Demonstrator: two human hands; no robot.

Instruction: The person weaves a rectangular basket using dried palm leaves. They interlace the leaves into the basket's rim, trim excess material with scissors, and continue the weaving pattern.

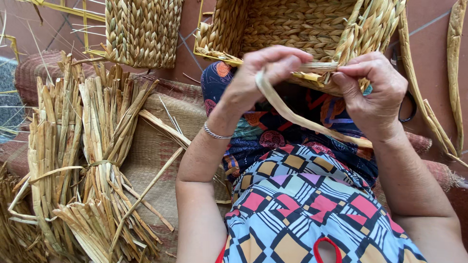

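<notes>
Across the left half of the frame my reed bundles [92, 165] lie on a woven mat [161, 146], tied round the middle, cut ends toward the bottom. At upper centre a half-woven basket [302, 24] rests on my lap, its open rim against my patterned dress [297, 195]. A second woven piece [141, 31] sits at upper left on the tiled floor [195, 53]. My right hand [375, 92], centre right, is closed, fingertips pinching the braid at the basket's rim. My left hand [265, 78], just beside it, is closed on a flat reed strip [302, 119], which loops down from my fingers and runs toward the right across my lap. A thin bracelet [217, 134] circles my left wrist.
</notes>
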